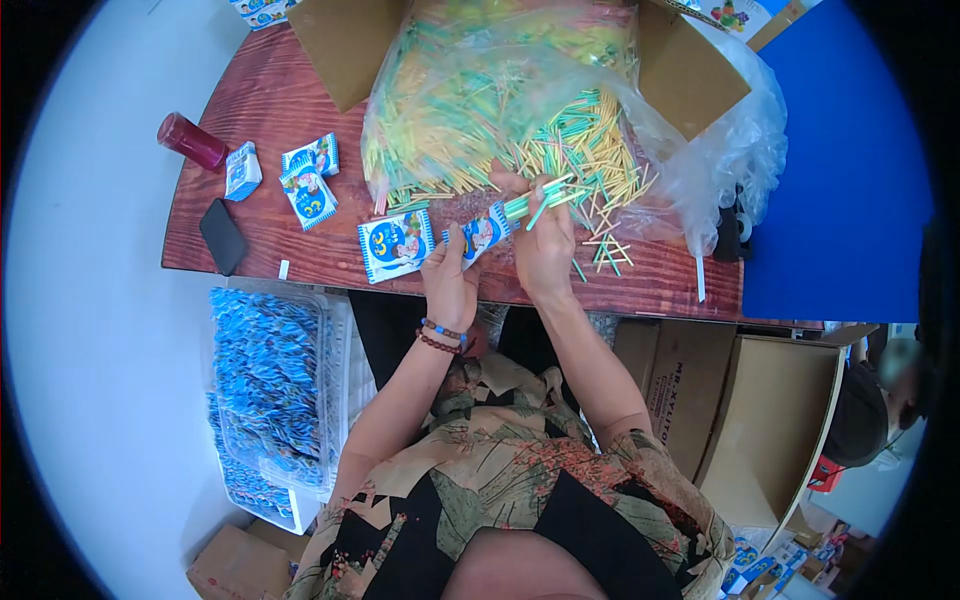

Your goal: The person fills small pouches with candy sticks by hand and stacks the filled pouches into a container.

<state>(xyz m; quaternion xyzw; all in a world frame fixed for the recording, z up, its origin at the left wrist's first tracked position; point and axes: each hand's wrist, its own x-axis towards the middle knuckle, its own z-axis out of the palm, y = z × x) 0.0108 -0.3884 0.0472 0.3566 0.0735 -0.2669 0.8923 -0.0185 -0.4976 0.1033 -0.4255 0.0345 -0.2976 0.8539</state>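
My left hand (450, 280) is closed on a small blue-and-white packet (484, 232), tilted up toward the right. My right hand (547, 245) pinches a small bunch of thin green and yellow candy sticks (540, 200) at the packet's upper right end. Whether the stick ends are inside the packet or just beside it, I cannot tell. Flat on the table by my left hand lies another blue-and-white packet (395, 245). Just beyond both hands, a heap of loose yellow, green and pink sticks (600, 140) spills from a large clear plastic bag (480, 90).
On the left of the wooden table (270, 90) are a red cup (192, 141), more packets (310, 195) and a black phone (222, 237). Below that side stands a clear tub of filled blue packets (265, 370). Cardboard boxes (770, 430) stand at lower right; a blue panel (835, 170) is beside the table.
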